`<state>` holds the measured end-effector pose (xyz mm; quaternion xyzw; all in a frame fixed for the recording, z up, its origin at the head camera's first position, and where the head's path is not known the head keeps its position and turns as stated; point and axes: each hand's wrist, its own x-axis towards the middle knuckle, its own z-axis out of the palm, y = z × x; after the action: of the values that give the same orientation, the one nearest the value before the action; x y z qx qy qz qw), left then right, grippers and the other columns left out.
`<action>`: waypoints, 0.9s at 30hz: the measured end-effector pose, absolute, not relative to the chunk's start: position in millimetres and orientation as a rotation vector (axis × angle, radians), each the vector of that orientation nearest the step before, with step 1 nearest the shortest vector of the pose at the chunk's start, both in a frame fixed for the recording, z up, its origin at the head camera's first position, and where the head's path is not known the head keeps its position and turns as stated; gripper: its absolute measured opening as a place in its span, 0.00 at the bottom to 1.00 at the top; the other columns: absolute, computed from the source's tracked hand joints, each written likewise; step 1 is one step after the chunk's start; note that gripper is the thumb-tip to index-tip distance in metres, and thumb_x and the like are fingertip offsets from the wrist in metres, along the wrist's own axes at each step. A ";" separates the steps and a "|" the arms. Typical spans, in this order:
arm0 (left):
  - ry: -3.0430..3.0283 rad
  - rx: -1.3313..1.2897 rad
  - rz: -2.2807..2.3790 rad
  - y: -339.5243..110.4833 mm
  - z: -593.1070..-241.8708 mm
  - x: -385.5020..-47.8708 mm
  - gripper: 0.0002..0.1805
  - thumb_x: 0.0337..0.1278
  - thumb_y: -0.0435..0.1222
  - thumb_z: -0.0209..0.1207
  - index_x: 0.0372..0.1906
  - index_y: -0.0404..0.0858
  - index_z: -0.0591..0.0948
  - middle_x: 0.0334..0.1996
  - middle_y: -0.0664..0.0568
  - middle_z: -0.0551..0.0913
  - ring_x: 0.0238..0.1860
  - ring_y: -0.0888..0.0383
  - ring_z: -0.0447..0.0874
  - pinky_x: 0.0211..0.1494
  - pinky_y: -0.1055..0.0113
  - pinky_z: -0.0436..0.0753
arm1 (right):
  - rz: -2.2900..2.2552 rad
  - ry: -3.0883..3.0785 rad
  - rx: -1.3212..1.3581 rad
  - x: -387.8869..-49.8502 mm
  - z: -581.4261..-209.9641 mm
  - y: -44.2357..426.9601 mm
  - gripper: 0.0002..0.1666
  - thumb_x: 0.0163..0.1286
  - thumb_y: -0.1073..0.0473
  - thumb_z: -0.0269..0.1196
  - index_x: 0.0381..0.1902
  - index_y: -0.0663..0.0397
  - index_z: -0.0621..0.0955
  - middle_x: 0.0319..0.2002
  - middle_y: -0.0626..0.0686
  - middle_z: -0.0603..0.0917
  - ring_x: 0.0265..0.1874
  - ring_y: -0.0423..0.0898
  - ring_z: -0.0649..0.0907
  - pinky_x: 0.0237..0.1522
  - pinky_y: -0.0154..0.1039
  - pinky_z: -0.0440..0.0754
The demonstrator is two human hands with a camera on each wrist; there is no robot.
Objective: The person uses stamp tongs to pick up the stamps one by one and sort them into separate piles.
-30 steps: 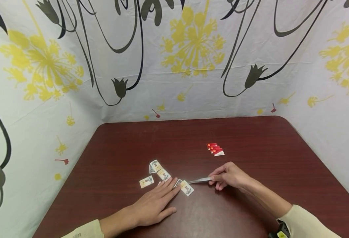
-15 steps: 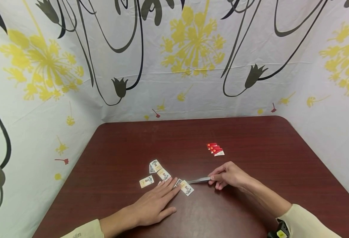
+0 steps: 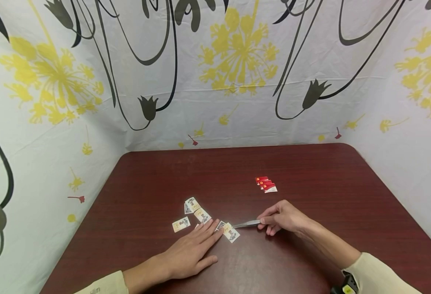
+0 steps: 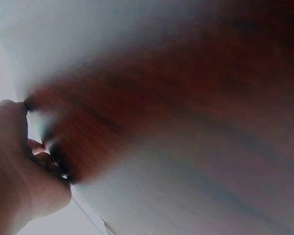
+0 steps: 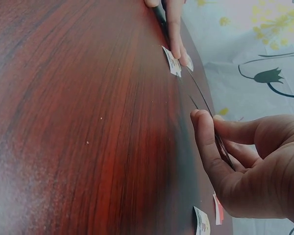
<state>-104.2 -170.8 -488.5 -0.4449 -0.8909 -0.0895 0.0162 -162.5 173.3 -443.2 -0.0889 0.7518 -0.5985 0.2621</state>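
Observation:
My left hand (image 3: pixel 190 252) lies flat, its fingers straight, its fingertips over and beside several small stamps. A cream stamp (image 3: pixel 231 233) lies just right of the fingertips, overlapping a darker-printed stamp (image 3: pixel 220 225). With thumb and fingers, my right hand (image 3: pixel 284 219) pinches metal tweezers (image 3: pixel 248 223). Their tips reach left to the upper edge of the cream stamp; the prongs (image 5: pixel 201 89) look apart in the right wrist view. Whether the tips grip the paper is too small to tell. In the left wrist view, my left hand (image 4: pixel 24 166) shows at the left edge; the rest is blurred.
Beyond the left fingers lie more cream stamps (image 3: pixel 202 215), one apart at the left (image 3: pixel 181 224). Several red stamps (image 3: pixel 266 184) overlap in a row farther back. All rest on a dark red wooden table (image 3: pixel 311 175), with a patterned cloth (image 3: pixel 215 122) hanging behind it.
The tweezers' tips have shifted slightly toward me and to the right, and the cream stamp at them has shifted very slightly. The left hand has stayed still.

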 end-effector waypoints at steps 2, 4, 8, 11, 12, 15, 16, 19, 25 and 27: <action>-2.773 -1.383 -0.279 -170.6 -488.4 -104.2 0.38 0.83 0.53 0.50 0.84 0.37 0.60 0.84 0.38 0.54 0.84 0.42 0.52 0.82 0.48 0.63 | -1.620 2.040 -0.236 -161.6 -442.7 174.3 0.14 0.74 0.71 0.66 0.51 0.80 0.85 0.36 0.66 0.91 0.23 0.43 0.86 0.30 0.37 0.90; -2.777 -1.383 -0.281 -170.5 -488.3 -104.2 0.38 0.83 0.54 0.50 0.85 0.37 0.60 0.84 0.38 0.54 0.84 0.42 0.52 0.82 0.48 0.63 | -1.621 2.048 -0.228 -160.7 -442.4 176.2 0.14 0.74 0.71 0.66 0.51 0.80 0.85 0.36 0.66 0.91 0.23 0.43 0.86 0.30 0.37 0.90; -2.779 -1.381 -0.276 -170.4 -487.7 -104.0 0.38 0.83 0.54 0.50 0.85 0.37 0.60 0.84 0.38 0.54 0.84 0.42 0.52 0.82 0.47 0.63 | -1.616 2.059 -0.216 -158.8 -442.3 181.7 0.14 0.74 0.71 0.66 0.51 0.81 0.84 0.36 0.66 0.91 0.23 0.43 0.85 0.29 0.36 0.90; -2.775 -1.381 -0.277 -170.6 -487.1 -103.6 0.38 0.83 0.54 0.50 0.84 0.37 0.60 0.84 0.38 0.54 0.84 0.42 0.53 0.82 0.48 0.63 | -1.608 2.056 -0.217 -157.5 -442.6 185.2 0.14 0.74 0.71 0.65 0.51 0.81 0.84 0.36 0.66 0.91 0.23 0.43 0.85 0.29 0.36 0.89; -2.775 -1.381 -0.279 -170.6 -486.8 -103.4 0.38 0.83 0.54 0.51 0.84 0.37 0.60 0.84 0.38 0.55 0.84 0.42 0.53 0.82 0.47 0.63 | -1.606 2.054 -0.221 -157.1 -442.6 186.0 0.14 0.74 0.71 0.65 0.51 0.81 0.84 0.36 0.66 0.91 0.23 0.43 0.85 0.29 0.36 0.89; -2.775 -1.381 -0.285 -170.7 -486.5 -103.1 0.38 0.83 0.53 0.51 0.84 0.37 0.60 0.84 0.38 0.55 0.84 0.41 0.53 0.82 0.47 0.63 | -1.608 2.040 -0.229 -156.0 -442.8 186.4 0.13 0.74 0.71 0.65 0.50 0.81 0.84 0.36 0.66 0.91 0.23 0.43 0.86 0.29 0.36 0.89; -2.773 -1.382 -0.286 -170.7 -486.6 -103.1 0.38 0.83 0.53 0.51 0.84 0.37 0.60 0.84 0.38 0.55 0.84 0.41 0.53 0.81 0.47 0.63 | -1.611 2.034 -0.231 -155.7 -442.9 186.2 0.13 0.74 0.72 0.65 0.50 0.81 0.84 0.36 0.66 0.90 0.23 0.43 0.86 0.28 0.35 0.89; -2.771 -1.384 -0.288 -170.5 -486.9 -103.0 0.38 0.83 0.53 0.51 0.84 0.36 0.60 0.84 0.38 0.55 0.84 0.41 0.53 0.82 0.47 0.63 | -1.617 2.021 -0.235 -154.6 -443.0 185.2 0.13 0.74 0.72 0.65 0.50 0.81 0.85 0.35 0.65 0.90 0.23 0.43 0.85 0.28 0.35 0.89; -2.766 -1.387 -0.290 -170.5 -486.8 -103.2 0.38 0.83 0.53 0.50 0.84 0.36 0.60 0.84 0.37 0.55 0.84 0.41 0.53 0.82 0.47 0.63 | -1.616 2.015 -0.224 -152.6 -443.6 184.9 0.13 0.73 0.72 0.65 0.50 0.81 0.85 0.35 0.65 0.90 0.22 0.43 0.85 0.28 0.35 0.89; -2.766 -1.385 -0.290 -170.7 -486.9 -103.3 0.38 0.83 0.53 0.50 0.84 0.36 0.60 0.84 0.37 0.54 0.84 0.41 0.53 0.81 0.47 0.63 | -1.618 2.009 -0.225 -152.0 -444.1 184.9 0.13 0.73 0.72 0.65 0.50 0.81 0.85 0.35 0.65 0.90 0.22 0.43 0.85 0.28 0.35 0.89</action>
<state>-103.3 -170.7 -486.9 -0.4458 -0.8901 -0.0933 0.0171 -152.0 184.9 -444.1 -0.0836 0.7466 -0.6011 0.2725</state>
